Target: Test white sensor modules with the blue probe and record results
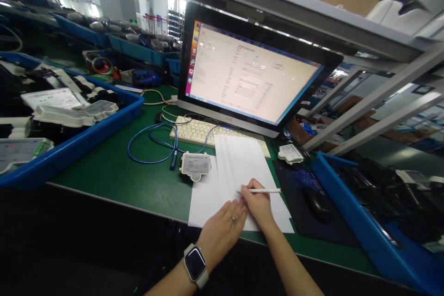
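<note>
Right hand (259, 204): grip pinching a white pen (267, 190), long axis left to right, tip leftward at the printed paper (243, 162). Left hand (221, 230): laid flat, grip empty, on the paper's near part, farther from the pen. Paper lies on the tabletop (138, 185), running far to the keyboard (194, 132).
</note>
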A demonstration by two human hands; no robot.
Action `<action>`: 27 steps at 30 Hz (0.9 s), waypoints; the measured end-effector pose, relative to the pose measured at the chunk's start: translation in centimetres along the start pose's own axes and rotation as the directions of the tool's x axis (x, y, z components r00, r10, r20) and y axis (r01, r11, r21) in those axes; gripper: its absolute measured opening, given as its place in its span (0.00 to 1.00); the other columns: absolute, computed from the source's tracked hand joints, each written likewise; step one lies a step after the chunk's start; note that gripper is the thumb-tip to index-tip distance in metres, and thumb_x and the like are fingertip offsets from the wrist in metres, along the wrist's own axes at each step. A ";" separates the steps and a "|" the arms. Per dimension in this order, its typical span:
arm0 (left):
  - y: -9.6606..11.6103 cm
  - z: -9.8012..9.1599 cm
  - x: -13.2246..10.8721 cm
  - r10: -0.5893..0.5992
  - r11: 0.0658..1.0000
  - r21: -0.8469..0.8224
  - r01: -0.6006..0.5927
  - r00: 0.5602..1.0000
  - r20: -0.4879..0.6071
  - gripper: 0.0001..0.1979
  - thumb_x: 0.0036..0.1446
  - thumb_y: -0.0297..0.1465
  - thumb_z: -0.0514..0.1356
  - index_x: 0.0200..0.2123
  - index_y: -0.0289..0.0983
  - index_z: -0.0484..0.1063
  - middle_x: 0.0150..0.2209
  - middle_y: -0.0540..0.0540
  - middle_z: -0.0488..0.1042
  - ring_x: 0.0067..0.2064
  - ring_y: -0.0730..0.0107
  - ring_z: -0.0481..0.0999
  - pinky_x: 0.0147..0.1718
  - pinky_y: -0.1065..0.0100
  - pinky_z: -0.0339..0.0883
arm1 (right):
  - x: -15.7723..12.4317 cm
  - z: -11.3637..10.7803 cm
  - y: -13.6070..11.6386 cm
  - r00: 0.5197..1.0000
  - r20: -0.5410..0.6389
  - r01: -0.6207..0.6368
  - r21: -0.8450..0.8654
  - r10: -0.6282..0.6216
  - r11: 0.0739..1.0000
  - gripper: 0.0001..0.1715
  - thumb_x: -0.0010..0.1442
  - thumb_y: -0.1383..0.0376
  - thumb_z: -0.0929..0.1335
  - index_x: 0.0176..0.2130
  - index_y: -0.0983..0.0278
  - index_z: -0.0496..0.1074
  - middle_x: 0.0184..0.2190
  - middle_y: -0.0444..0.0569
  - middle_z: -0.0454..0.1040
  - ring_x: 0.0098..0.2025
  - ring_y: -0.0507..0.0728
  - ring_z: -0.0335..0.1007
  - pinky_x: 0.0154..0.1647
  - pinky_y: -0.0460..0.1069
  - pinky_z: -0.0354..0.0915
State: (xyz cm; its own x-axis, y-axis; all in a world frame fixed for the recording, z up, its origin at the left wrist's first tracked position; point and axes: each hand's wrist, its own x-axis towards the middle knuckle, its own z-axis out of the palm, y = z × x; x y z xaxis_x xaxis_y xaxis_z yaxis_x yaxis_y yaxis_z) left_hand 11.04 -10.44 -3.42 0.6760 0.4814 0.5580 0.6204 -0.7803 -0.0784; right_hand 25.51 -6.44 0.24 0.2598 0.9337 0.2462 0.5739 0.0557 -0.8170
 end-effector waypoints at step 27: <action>0.2 0.1 0.0 -0.020 0.999 -0.036 0.021 1.000 0.016 0.18 0.63 0.24 0.45 0.55 0.28 0.59 0.57 0.38 0.64 0.57 0.64 0.65 0.57 0.63 0.53 | 0.0 -0.1 0.3 0.998 -0.052 -0.022 -0.021 0.021 1.000 0.14 0.48 0.60 0.64 0.17 0.59 0.55 0.12 0.37 0.58 0.16 0.51 0.55 0.20 0.46 0.56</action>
State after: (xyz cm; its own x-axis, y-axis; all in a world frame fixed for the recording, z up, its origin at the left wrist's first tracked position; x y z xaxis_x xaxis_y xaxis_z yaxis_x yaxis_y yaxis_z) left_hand 11.17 -10.54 -3.53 0.6695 0.5032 0.5464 0.6194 -0.7843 -0.0367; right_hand 25.74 -6.43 0.02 0.3123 0.9149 0.2558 0.5841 0.0275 -0.8112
